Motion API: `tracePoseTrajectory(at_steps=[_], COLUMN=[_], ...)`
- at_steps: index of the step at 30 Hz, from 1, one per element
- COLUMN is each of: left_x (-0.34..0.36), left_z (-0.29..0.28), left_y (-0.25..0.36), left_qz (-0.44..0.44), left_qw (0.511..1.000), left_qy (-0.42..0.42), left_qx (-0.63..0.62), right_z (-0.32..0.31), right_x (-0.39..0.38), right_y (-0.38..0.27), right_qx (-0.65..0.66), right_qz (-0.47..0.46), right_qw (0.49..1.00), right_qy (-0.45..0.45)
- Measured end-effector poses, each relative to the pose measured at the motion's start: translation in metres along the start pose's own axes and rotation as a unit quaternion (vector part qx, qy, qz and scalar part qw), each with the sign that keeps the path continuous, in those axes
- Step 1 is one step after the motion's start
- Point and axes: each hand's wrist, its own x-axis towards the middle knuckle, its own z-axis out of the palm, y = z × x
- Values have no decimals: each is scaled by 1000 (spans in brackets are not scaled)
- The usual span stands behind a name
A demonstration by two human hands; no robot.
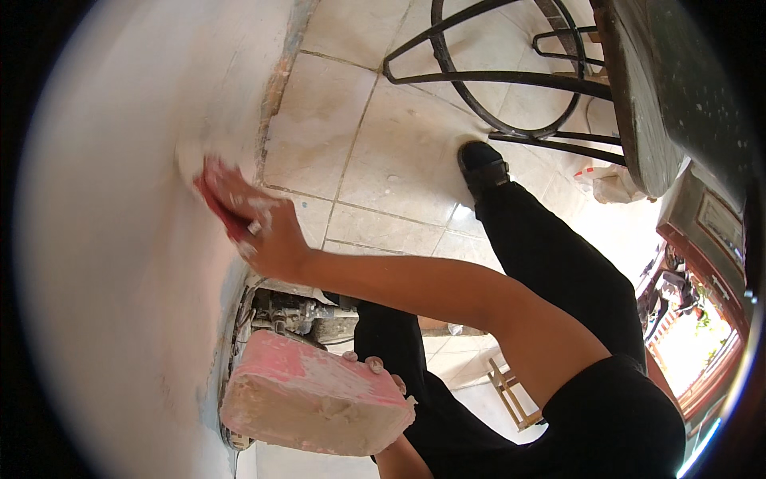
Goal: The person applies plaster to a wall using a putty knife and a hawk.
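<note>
My right hand reaches across to the wall on the left, its fingers closed on a red putty spreader. The hand is smeared with white paste, and motion blurs it and the spreader. The spreader's far edge is at the wall, next to a whitish blurred patch. Lower down, my left hand grips a pink tub caked with white and beige putty. Only its fingertips show over the tub's side; the palm is hidden. The tub is tilted and close to the wall.
Pale floor tiles meet the wall along a rough edge. A black metal stand under a dark tabletop is at the upper right. Metal machine parts lie behind the tub. A small wooden stool and a plastic bag are farther off.
</note>
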Motion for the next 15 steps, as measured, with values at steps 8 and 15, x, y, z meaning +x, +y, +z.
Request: tracePoseTrajectory(at_steps=[8,15], left_x=[-3,2], left_z=[-10,-3], left_y=[-12,-1], left_qz=[147,-29], left_qw=[988,997], left_qy=[17,-74], left_qx=[50,-12], right_z=[-62,-23], right_x=[84,78], right_y=[77,59], right_qx=[31,15], right_qz=[65,122], right_qw=[987,992], right_qy=[143,37])
